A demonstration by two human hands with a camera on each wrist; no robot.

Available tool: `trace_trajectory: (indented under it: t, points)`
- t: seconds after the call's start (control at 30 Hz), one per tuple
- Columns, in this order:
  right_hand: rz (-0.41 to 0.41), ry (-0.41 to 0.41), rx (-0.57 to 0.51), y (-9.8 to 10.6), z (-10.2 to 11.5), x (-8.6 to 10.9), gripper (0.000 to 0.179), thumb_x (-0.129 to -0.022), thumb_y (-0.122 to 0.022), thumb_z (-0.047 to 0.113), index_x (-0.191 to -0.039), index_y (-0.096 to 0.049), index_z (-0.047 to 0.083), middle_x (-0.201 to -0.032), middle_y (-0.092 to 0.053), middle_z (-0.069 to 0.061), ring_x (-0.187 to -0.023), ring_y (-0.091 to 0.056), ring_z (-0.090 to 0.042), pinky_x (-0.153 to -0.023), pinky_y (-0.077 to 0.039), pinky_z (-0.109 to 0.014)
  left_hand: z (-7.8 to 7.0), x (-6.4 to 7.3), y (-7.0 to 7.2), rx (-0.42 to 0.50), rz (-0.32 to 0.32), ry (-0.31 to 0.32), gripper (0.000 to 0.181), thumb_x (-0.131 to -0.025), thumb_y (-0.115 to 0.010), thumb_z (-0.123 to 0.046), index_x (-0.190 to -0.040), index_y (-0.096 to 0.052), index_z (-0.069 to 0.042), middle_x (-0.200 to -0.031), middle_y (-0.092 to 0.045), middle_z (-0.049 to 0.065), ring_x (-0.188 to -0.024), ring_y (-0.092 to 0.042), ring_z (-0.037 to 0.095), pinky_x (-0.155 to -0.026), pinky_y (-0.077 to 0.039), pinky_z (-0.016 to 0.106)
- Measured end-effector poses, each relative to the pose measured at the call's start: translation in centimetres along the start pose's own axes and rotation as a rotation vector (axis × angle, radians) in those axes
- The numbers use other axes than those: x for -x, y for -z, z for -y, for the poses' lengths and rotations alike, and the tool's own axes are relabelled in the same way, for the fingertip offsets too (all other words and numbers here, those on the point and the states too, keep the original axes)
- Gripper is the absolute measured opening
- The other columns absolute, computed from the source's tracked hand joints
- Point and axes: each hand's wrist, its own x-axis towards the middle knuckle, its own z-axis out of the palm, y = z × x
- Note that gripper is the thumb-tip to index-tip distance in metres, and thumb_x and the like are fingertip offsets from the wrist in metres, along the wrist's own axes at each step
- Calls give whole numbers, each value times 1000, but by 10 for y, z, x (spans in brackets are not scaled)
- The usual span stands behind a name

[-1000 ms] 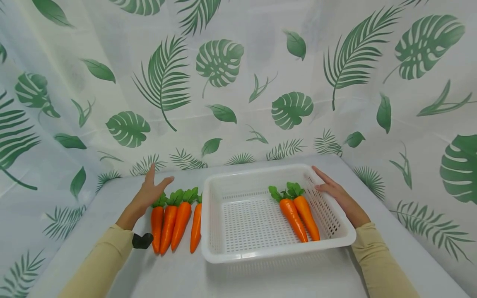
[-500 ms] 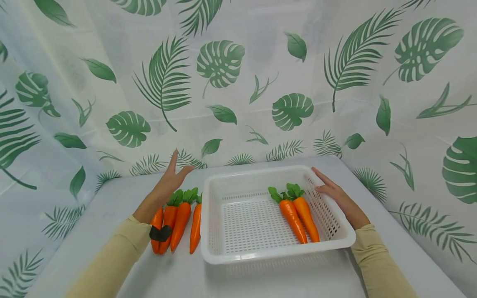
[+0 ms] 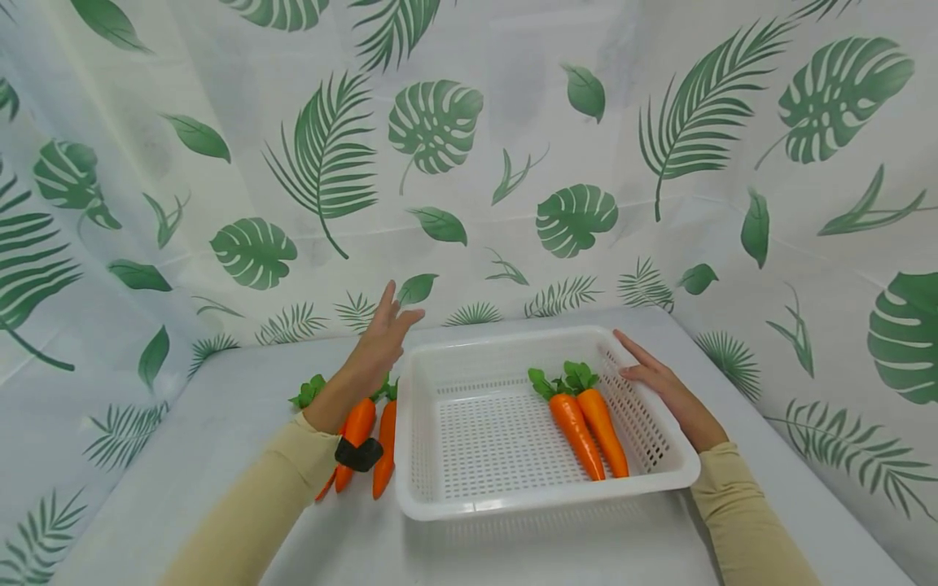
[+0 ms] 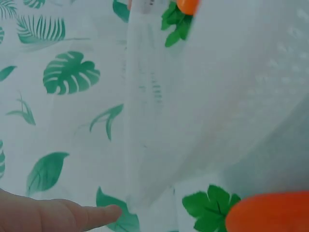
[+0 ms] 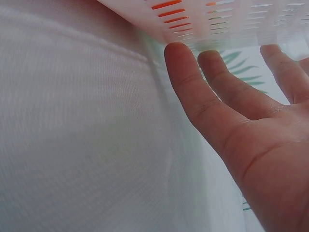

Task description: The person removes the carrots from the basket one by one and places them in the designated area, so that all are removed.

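Note:
A white plastic basket (image 3: pixel 506 506) with perforated walls stands on the table, with two orange carrots (image 3: pixel 575 431) with green tops lying at its right side. My right hand (image 3: pixel 672 399) holds the basket's right rim, thumb over the edge; in the right wrist view its fingertips (image 5: pixel 179 53) meet the slotted wall from outside. My left hand (image 3: pixel 366 358) is raised with fingers extended, near the basket's far left corner and holding nothing. Beneath that arm several more carrots (image 3: pixel 384 456) lie beside the basket, partly hidden by the hand and wrist.
A white cloth covers the table (image 3: pixel 249 399). Behind and at both sides hangs a white curtain (image 3: pixel 484 285) printed with green leaves. A black band piece (image 3: pixel 359 454) sits at my left wrist.
My left hand has moved right, from over the leftmost carrots to beside the basket's left corner, its arm now covering more of the carrots. The right hand and the basket have stayed put.

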Motion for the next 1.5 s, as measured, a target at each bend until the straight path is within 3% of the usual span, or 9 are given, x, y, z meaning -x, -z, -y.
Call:
trace_trajectory:
  t: [0.3, 0.53, 0.7, 1.0, 1.2, 1.33, 1.5]
  points:
    - [-2, 7, 4, 1, -2, 2, 69, -115, -44, 35, -173, -8, 42, -176, -18, -16, -148, -39, -43, -110, -47, -61, 0, -8, -24, 40, 86, -65, 89, -111, -56, -35, -173, 7, -33, -180, 1, 2, -164, -5, 24, -130, -16, 52]
    - [3, -1, -10, 2, -2, 0, 69, -115, -45, 35, -172, -9, 43, -176, -19, -15, -144, -46, -33, -109, -49, -57, -1, -10, -43, 42, 99, -62, 84, -110, -57, -33, -174, -2, -31, -179, -9, 1, -162, -17, 22, -129, -21, 42]
    - [17, 31, -15, 3, -2, -6, 71, -115, -43, 29, -174, -4, 33, -175, -16, -22, -136, -53, -20, -106, -53, -49, 4, -16, -53, 72, 102, -40, 80, -110, -58, -31, -174, -11, -28, -178, -17, 4, -161, -23, 23, -128, -25, 42]
    - [-1, 7, -7, -1, -2, 1, 69, -114, -44, 35, -173, -7, 41, -177, -16, -16, -150, -35, -45, -112, -44, -64, 11, -17, -68, 103, 152, -33, 76, -111, -58, -29, -174, -15, -22, -177, -18, 8, -161, -22, 25, -128, -26, 44]
    - [-4, 5, -9, -1, -1, 1, 69, -115, -44, 34, -173, -7, 40, -177, -17, -14, -150, -35, -44, -112, -44, -61, 15, -20, -78, 77, 160, -18, 76, -110, -59, -32, -173, -20, -20, -177, -17, 11, -162, -19, 28, -128, -26, 45]
    - [-4, 7, 0, 0, -1, 0, 69, -115, -44, 35, -173, -8, 41, -177, -18, -15, -149, -38, -42, -112, -45, -61, 19, -23, -85, 46, 161, 5, 75, -110, -58, -34, -173, -21, -20, -178, -17, 5, -162, -20, 26, -128, -27, 44]
    - [-2, 1, -6, 1, 0, 0, 68, -115, -45, 36, -173, -9, 42, -176, -19, -14, -145, -43, -36, -110, -47, -59, 23, -27, -93, 60, 118, -1, 70, -110, -59, -33, -171, -29, -18, -176, -25, 4, -160, -27, 26, -126, -31, 43]
